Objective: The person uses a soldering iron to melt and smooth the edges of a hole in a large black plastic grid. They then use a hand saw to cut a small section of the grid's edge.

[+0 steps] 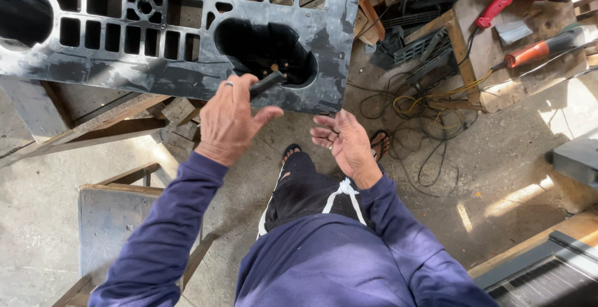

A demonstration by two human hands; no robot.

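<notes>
Head view: a scuffed black plastic pallet (187, 70) with a grid of square holes and a large rounded opening lies on rough wooden beams (106, 126). The left hand (229, 120), back up, grips a short black rod-like tool (268, 83) at the opening's edge. The right hand (341, 140) hovers just beside and below, palm up, fingers loose and empty.

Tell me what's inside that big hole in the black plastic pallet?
Inside the pallet's hole is mostly shadow with a small brass-coloured fitting. The left hand's black tool reaches its edge.
</notes>
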